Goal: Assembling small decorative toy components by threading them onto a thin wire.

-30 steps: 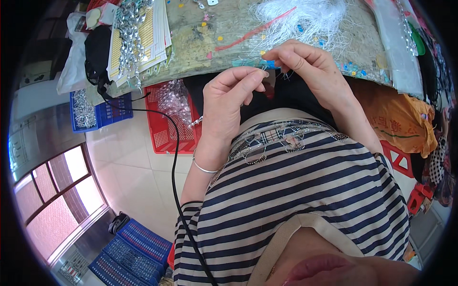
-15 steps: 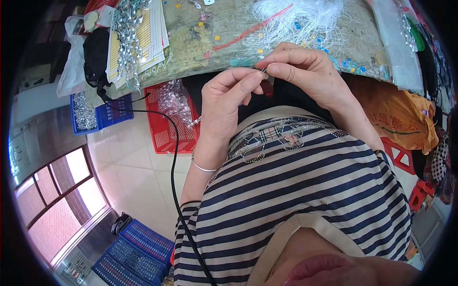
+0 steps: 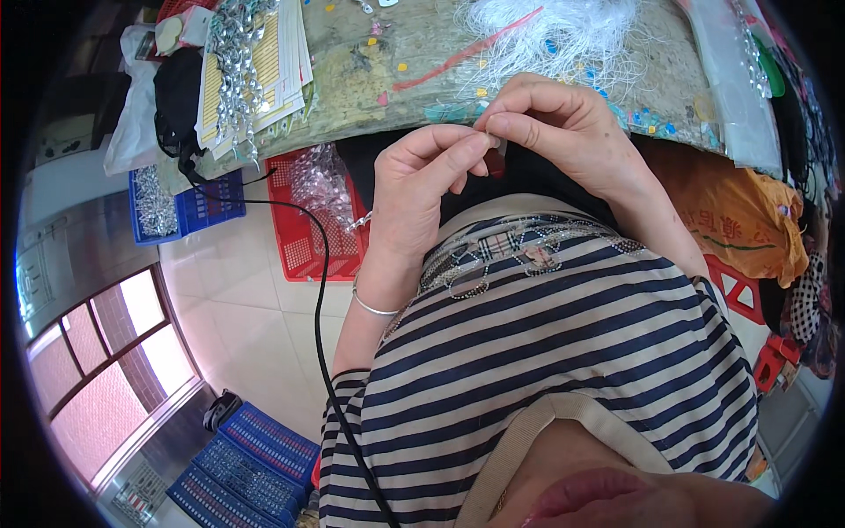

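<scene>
My left hand [image 3: 422, 176] and my right hand [image 3: 559, 128] meet fingertip to fingertip just off the near edge of the worktable [image 3: 352, 88]. Both are closed in a pinch, thumb against forefinger. Whatever lies between the fingertips is too small and too covered to make out. Beyond my right hand, a loose heap of white thread [image 3: 554, 44] spreads over the tabletop. A red strip [image 3: 466, 51] lies slanting beside it. Small blue, yellow and pink pieces are scattered around the thread.
Silvery bead strands [image 3: 238, 79] lie on paper sheets [image 3: 282, 79] at the far left. Below the table stand a red crate [image 3: 299, 242] and a blue crate [image 3: 202, 198]. A black cable [image 3: 324, 290] runs down past my left arm. An orange bag [image 3: 731, 207] sits at right.
My fingertips have drawn closer together, and the thin light-coloured bit seen between them before is now covered. My right hand has shifted slightly left.
</scene>
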Available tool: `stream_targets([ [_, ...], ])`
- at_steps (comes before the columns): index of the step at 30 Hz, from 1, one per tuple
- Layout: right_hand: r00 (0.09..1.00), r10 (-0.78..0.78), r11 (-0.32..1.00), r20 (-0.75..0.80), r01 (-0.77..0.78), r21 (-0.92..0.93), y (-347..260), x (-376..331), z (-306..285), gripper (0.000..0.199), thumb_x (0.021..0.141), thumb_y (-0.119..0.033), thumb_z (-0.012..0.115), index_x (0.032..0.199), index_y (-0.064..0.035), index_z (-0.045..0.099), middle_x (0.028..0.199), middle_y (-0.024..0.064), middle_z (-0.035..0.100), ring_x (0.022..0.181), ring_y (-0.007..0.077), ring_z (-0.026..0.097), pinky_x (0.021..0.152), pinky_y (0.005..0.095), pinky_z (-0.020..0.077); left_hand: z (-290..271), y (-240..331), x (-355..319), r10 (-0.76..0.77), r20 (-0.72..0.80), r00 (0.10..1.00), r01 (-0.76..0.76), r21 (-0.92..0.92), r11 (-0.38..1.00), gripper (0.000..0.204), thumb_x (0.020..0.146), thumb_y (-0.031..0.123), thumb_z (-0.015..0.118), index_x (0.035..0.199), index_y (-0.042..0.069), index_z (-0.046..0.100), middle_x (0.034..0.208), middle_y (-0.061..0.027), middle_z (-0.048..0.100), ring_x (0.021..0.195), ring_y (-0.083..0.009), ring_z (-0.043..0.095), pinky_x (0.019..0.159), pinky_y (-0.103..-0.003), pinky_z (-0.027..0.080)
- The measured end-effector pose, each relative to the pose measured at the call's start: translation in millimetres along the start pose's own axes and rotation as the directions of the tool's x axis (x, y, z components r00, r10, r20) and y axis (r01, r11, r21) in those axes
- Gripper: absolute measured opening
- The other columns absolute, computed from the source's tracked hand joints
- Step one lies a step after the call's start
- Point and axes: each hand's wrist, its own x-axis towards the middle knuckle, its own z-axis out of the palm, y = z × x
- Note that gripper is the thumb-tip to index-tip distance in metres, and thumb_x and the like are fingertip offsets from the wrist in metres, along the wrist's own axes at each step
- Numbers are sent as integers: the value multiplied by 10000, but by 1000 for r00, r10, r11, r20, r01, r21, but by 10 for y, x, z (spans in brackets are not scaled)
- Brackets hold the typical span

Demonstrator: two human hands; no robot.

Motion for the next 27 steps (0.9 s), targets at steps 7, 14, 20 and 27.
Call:
stream_targets([
  [7,1000,-2,1000,-17,2,-26,2,1,13,105,893,-93,594,901,-1,644,856,24,591,791,93,572,726,226,474,3,-7,-6,-17,-18,1000,17,8,1000,134,827,105,677,910,0,685,771,-48,655,631,-49,534,536,-169,384],
  [14,999,-10,999,-43,8,-31,7,-2,12,110,897,-101,591,899,-4,643,864,18,597,789,89,572,725,221,471,39,-7,-14,8,-48,999,-6,38,999,128,839,90,655,913,-14,675,741,-44,636,601,-55,501,530,-180,368],
  [20,995,-18,999,-101,14,-36,50,-25,-27,236,941,-207,537,1017,-26,668,938,18,621,862,85,550,793,236,454,49,17,-22,31,-99,995,-24,69,997,125,847,69,635,919,-30,662,722,-44,619,584,-61,478,527,-191,347],
  [27,997,-8,1000,-72,10,17,57,-74,4,217,930,-190,557,1029,-30,664,976,11,610,880,84,547,811,233,448,40,8,-20,78,-129,989,-67,86,994,128,845,63,636,932,-28,660,725,-36,619,592,-54,484,530,-184,347],
])
